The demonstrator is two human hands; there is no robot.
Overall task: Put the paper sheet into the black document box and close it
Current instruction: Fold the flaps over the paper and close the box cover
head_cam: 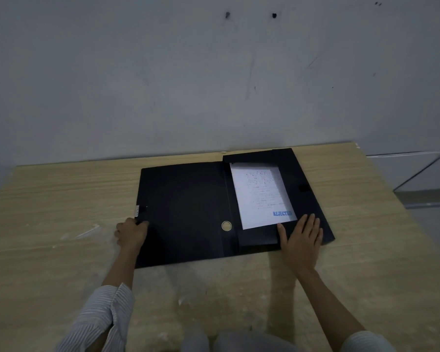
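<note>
The black document box (183,212) lies open and flat on the wooden table (48,212). Its lid spreads to the left and its tray is on the right. The white paper sheet (261,194), stamped REJECTED in blue, lies inside the tray, tucked under the far flap. My left hand (131,233) grips the lid's left edge near a small white clasp. My right hand (302,237) rests flat, fingers spread, on the tray's near right corner beside the near flap. A round finger hole (226,225) shows on the spine.
A grey wall (214,85) rises right behind the table's far edge. The table's right edge runs diagonally past the box, with floor beyond it. White scuff marks (87,231) streak the wood left of my left hand.
</note>
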